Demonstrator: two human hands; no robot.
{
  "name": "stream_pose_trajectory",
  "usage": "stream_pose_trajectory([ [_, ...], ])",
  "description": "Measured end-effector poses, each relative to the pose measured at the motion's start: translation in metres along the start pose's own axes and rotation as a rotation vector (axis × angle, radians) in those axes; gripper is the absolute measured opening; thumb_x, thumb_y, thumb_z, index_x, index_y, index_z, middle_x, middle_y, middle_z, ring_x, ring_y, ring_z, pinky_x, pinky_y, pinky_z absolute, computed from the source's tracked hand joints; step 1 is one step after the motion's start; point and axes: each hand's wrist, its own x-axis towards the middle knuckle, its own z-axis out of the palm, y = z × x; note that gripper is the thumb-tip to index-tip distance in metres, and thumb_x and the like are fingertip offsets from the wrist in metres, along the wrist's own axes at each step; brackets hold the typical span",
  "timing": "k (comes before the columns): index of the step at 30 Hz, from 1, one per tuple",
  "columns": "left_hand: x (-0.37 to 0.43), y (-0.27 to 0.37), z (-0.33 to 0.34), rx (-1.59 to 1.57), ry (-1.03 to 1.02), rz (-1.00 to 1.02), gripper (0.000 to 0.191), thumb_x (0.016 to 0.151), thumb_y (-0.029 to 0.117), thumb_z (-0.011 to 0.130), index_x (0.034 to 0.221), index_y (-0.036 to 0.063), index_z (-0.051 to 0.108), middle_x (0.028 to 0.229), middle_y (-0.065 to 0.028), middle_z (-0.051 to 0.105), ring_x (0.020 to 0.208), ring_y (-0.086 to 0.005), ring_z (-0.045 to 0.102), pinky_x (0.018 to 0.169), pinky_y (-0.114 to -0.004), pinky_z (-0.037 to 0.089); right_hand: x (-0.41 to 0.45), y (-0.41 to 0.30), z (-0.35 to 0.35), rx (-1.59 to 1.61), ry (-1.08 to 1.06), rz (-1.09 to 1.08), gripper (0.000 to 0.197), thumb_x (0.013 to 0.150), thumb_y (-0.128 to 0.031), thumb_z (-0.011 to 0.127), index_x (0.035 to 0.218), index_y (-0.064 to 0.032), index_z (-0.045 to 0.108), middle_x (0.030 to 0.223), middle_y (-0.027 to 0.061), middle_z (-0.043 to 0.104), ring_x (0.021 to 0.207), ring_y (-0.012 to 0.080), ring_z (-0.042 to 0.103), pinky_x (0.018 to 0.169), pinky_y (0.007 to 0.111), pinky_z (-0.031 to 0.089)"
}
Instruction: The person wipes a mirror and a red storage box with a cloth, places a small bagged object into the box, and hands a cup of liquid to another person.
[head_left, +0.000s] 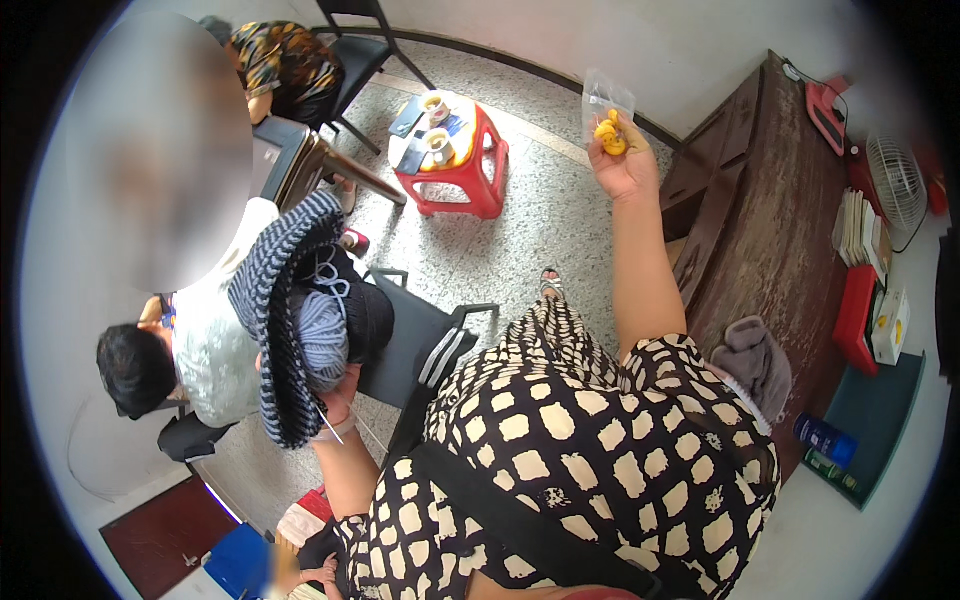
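My left hand (339, 397) holds a striped black and grey-blue knitted piece (281, 315) with a ball of grey-blue yarn (322, 337) and a ball of black yarn (371, 321) against it. A thin pale needle (331, 426) sticks out by the wrist, and loose loops of yarn lie over the balls. At the upper right, my right hand (626, 159) is raised, its fingers closed on a clear plastic bag (606, 91) and small yellow ring-shaped things (611, 141). Whether all the yellow things are inside the bag, I cannot tell.
Two cups stand on a red plastic stool (487, 169). People sit at the left and upper left, near chairs; another person's hands show at the bottom left. A worn wooden cabinet (772, 217) at the right bears a grey cloth (750, 360) and a fan (896, 180). A dark chair (397, 330) stands in front.
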Motion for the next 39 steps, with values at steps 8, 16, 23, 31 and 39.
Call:
stream_pose_trajectory([
  [8, 0.152, -0.014, 0.059, -0.098, 0.001, -0.205, 0.054, 0.088, 0.038, 0.052, 0.131, 0.0071, 0.046, 0.136, -0.0108, 0.046, 0.126, -0.0319, 0.041, 0.107, -0.055, 0.027, 0.112, -0.061, 0.024, -0.052, 0.101, -0.090, 0.014, 0.087, -0.012, 0.060, 0.098, -0.0023, 0.059, 0.094, 0.0115, 0.062, 0.088, 0.0245, 0.062, 0.057, 0.028, 0.054],
  [16, 0.250, -0.049, 0.070, -0.081, -0.046, -0.240, 0.058, 0.087, 0.041, 0.053, 0.134, 0.0067, 0.042, 0.137, -0.0133, 0.044, 0.125, -0.0347, 0.042, 0.103, -0.056, 0.033, 0.118, -0.128, 0.035, -0.019, 0.150, -0.215, 0.013, 0.088, -0.013, 0.060, 0.096, -0.0033, 0.059, 0.090, 0.0091, 0.062, 0.086, 0.0215, 0.063, 0.056, 0.028, 0.055],
  [23, 0.334, -0.088, 0.103, -0.195, -0.324, -0.469, 0.054, 0.089, 0.036, 0.052, 0.134, 0.0066, 0.043, 0.137, -0.0143, 0.044, 0.128, -0.0344, 0.039, 0.105, -0.056, 0.029, 0.087, -0.194, 0.040, -0.043, 0.153, -0.373, 0.012, 0.088, -0.015, 0.060, 0.092, -0.0043, 0.059, 0.090, 0.0103, 0.062, 0.087, 0.0230, 0.062, 0.057, 0.028, 0.055],
  [31, 0.421, -0.159, 0.192, -0.158, -0.414, -0.723, 0.052, 0.087, 0.036, 0.053, 0.130, 0.0079, 0.049, 0.133, -0.0122, 0.049, 0.125, -0.0314, 0.043, 0.105, -0.053, 0.031, 0.077, -0.236, 0.036, 0.079, 0.302, -0.653, 0.016, 0.089, -0.013, 0.059, 0.098, -0.0007, 0.054, 0.091, 0.0135, 0.058, 0.078, 0.0229, 0.062, 0.055, 0.028, 0.053],
  [39, 0.542, -0.258, 0.238, 0.144, -0.600, -0.736, 0.051, 0.088, 0.033, 0.053, 0.131, 0.0067, 0.045, 0.131, -0.0132, 0.050, 0.121, -0.0325, 0.047, 0.102, -0.053, 0.036, 0.067, -0.278, 0.029, 0.184, 0.522, -0.954, 0.021, 0.088, -0.016, 0.061, 0.102, -0.0013, 0.054, 0.091, 0.0131, 0.060, 0.079, 0.0241, 0.062, 0.056, 0.028, 0.054],
])
